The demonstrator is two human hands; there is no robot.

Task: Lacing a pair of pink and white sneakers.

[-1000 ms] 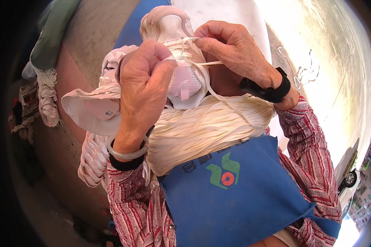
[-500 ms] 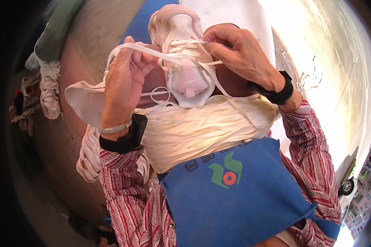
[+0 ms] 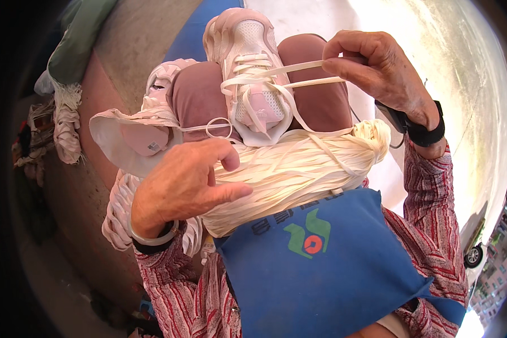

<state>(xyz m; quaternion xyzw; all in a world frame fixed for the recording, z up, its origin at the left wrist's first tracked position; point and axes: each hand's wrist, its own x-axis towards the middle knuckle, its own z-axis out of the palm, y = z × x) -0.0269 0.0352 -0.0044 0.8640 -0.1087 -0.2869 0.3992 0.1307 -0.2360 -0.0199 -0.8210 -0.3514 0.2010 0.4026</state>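
A pink and white sneaker (image 3: 250,42) rests between my knees, toe away from me, with pale laces threaded through part of its eyelets. Out to the right, my right hand (image 3: 380,70) pinches a flat cream shoelace (image 3: 304,66), stretched from the sneaker. A second strand below it also runs toward that hand. My left hand (image 3: 188,180) holds nothing, its thumb and fingers apart, above the left side of a thick bundle of cream laces (image 3: 298,169) lying across my lap. Another lace end hangs over the sneaker's pink tongue.
Left of my knee lies another pink and white shoe piece (image 3: 121,135) with a thin looped cord. A braided bundle of white laces (image 3: 118,211) is below it. A blue apron (image 3: 321,265) covers my lap. Green cloth (image 3: 81,45) and more laces hang at the far left.
My left hand has let go of the lace and moved down toward the lap bundle. My right hand has moved right, drawing the lace out taut from the sneaker.
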